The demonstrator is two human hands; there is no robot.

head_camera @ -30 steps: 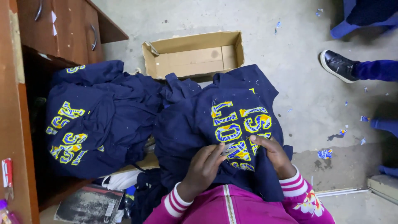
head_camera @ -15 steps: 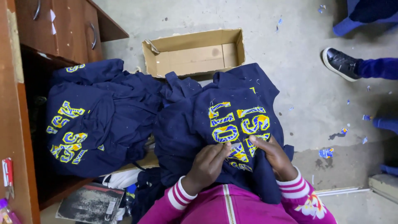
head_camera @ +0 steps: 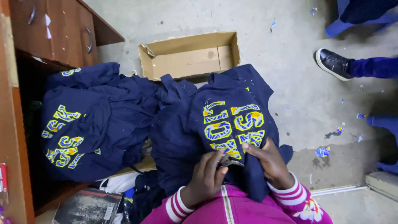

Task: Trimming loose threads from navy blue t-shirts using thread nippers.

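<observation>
Grey concrete floor (head_camera: 290, 70) under a lapful of navy garments, seen from above.

Both hands press on the navy garment (head_camera: 232, 128) at lower centre: the left hand (head_camera: 205, 178) has its fingers curled down onto the fabric, the right hand (head_camera: 269, 164) lies with fingers spread just under the yellow-and-blue lettering, neither visibly pinching a fold. Beside it, at left, a second navy garment (head_camera: 95, 120) with similar yellow lettering is draped over a wooden desk (head_camera: 54, 33). Above them, at upper centre, sits an open brown cardboard box (head_camera: 188, 56), nothing showing inside. At upper right a black shoe (head_camera: 331, 63) rests on the floor, with blue paper scraps (head_camera: 322, 151) scattered nearby.
</observation>
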